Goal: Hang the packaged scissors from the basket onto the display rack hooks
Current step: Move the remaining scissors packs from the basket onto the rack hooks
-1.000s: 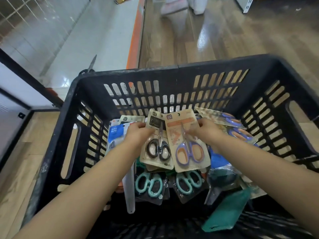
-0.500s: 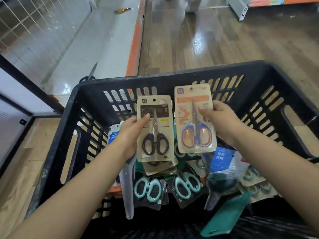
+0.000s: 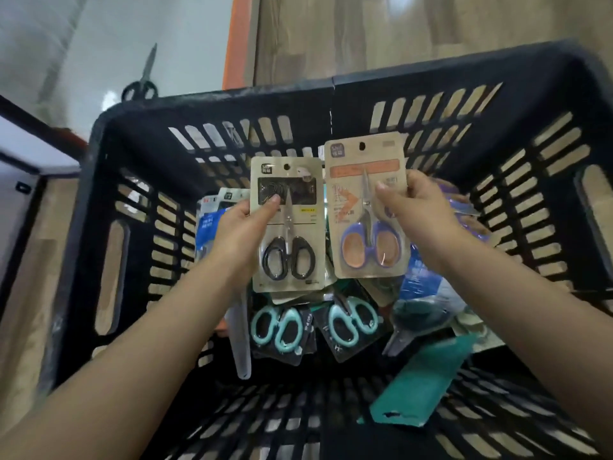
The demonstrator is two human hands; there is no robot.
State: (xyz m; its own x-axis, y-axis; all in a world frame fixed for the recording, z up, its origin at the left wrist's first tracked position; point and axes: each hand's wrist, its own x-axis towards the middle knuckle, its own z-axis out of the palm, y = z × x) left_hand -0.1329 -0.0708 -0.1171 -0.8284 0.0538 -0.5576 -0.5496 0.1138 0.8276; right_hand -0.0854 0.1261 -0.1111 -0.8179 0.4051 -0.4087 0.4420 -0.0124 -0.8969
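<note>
Black-handled scissors pack [image 3: 288,224] and purple-handled pack [image 3: 368,207] upright above basket [image 3: 212,104].

Even, soft indoor light; motion blur throughout, wide-angle bending at edges, sheen on floor [image 3: 381,38].

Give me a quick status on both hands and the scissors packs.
Left hand holds black-handled scissors pack. Right hand holds purple-handled scissors pack. Both raised above the basket; more packs lie inside. No display rack in view.
</note>
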